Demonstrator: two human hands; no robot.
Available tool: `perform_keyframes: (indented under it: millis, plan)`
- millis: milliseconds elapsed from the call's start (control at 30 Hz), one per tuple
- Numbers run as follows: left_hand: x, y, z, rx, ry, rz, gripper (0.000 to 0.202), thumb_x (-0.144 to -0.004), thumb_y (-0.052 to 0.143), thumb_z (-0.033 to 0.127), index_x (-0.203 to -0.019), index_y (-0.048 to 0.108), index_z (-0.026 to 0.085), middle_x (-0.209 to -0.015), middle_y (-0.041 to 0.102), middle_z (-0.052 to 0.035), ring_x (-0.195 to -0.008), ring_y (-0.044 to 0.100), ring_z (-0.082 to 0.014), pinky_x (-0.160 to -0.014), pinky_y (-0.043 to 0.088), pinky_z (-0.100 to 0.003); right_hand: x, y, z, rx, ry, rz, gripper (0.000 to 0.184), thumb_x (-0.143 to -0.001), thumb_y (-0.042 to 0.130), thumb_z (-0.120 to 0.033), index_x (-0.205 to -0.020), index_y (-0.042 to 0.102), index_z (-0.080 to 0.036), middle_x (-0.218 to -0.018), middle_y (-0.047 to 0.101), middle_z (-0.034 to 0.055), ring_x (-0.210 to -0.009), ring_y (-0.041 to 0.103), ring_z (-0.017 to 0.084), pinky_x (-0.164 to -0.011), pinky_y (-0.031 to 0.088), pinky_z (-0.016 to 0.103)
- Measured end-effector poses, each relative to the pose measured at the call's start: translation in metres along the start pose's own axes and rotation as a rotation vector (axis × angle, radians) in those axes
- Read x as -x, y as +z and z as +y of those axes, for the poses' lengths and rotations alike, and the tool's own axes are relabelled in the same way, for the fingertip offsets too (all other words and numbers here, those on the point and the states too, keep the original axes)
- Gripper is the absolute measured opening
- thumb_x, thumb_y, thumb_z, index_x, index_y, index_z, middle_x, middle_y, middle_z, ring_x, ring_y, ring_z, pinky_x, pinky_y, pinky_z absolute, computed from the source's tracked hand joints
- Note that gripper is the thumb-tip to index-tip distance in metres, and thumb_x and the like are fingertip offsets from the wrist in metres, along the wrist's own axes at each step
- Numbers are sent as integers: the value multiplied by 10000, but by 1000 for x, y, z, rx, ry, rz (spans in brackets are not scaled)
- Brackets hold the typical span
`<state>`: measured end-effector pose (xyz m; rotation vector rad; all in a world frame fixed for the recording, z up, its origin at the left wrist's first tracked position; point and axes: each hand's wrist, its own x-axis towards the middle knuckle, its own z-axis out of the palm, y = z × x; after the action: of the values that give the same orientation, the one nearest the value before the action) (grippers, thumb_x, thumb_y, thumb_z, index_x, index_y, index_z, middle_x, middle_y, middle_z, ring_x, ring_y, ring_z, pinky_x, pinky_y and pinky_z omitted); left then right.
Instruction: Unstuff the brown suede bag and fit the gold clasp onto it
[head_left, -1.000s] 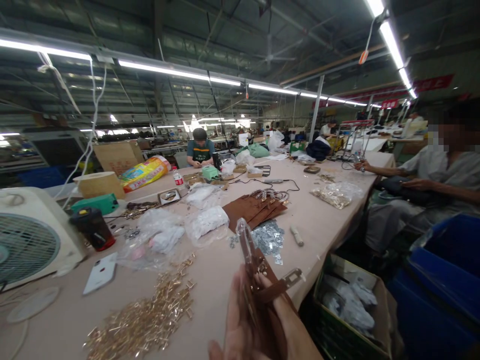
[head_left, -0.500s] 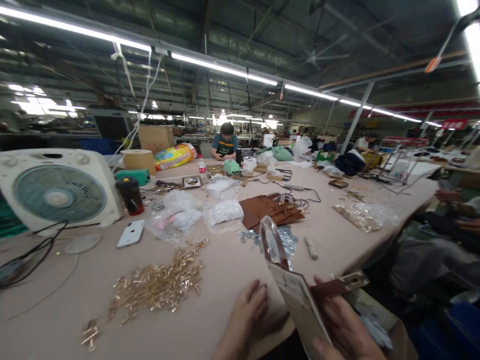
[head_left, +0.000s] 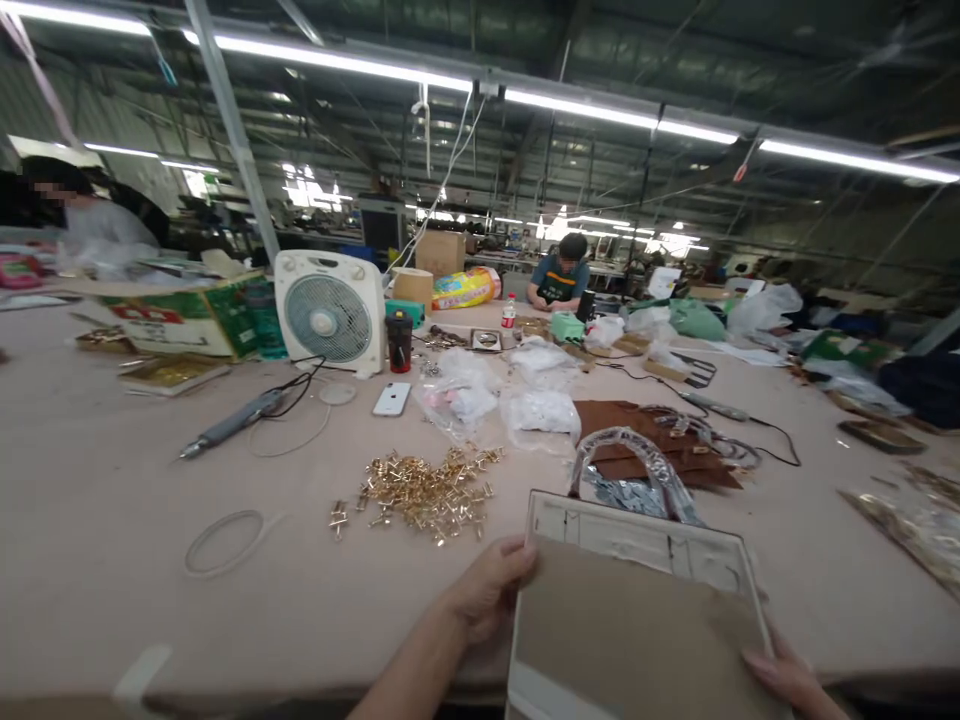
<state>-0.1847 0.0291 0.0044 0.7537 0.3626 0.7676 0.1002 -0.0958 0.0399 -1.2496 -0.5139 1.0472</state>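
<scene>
A flat beige bag panel [head_left: 637,620] with a pale border and a plastic-wrapped curved handle [head_left: 637,465] lies face-on in front of me, over the table's near edge. My left hand [head_left: 487,585] grips its left edge, fingers curled onto it. My right hand [head_left: 784,675] holds its lower right edge; only some fingers show. A heap of small gold metal fittings [head_left: 424,490] lies on the table just beyond my left hand.
On the long pinkish table [head_left: 150,500] are a white fan [head_left: 330,312], a phone [head_left: 392,398], an electric screwdriver [head_left: 225,427], plastic bags of parts [head_left: 540,410], brown leather pieces [head_left: 637,430] and silver fittings. A person in green sits at the far end; another sits far left.
My view has swung left. The bag turned from edge-on to flat facing me. My left hand came off the table onto the bag's left edge.
</scene>
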Motion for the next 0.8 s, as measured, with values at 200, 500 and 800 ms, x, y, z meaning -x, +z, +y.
perform_keyframes:
  millis: [200, 500, 800]
  plan:
    - [3, -18, 9, 193, 56, 163, 490, -769, 861, 472, -1110, 716, 151, -939, 790, -124, -886, 759, -285, -874, 593, -402, -21, 48, 45, -153, 190, -26, 1006, -652, 777, -356, -1588, 421, -269, -1194, 777, 129, -1072, 735, 451, -965, 588, 633]
    - [-17, -37, 6, 214, 166, 231, 916, -717, 930, 372, -1494, 468, 220, -1022, 780, -121, -795, 754, -232, -722, 588, -322, -65, 44, 73, -113, 233, -104, 1176, -530, 909, -287, -1587, 393, -314, -1241, 765, 92, -1026, 756, 412, -954, 604, 568]
    - [-23, -28, 2, 49, 253, 293, 729, -766, 889, 446, -1379, 605, 173, -1020, 789, -121, -765, 750, -210, -686, 563, -271, -72, 47, 76, -163, 228, -139, 1071, -563, 908, -244, -1542, 479, -305, -1223, 773, 91, -1076, 746, 389, -973, 597, 539]
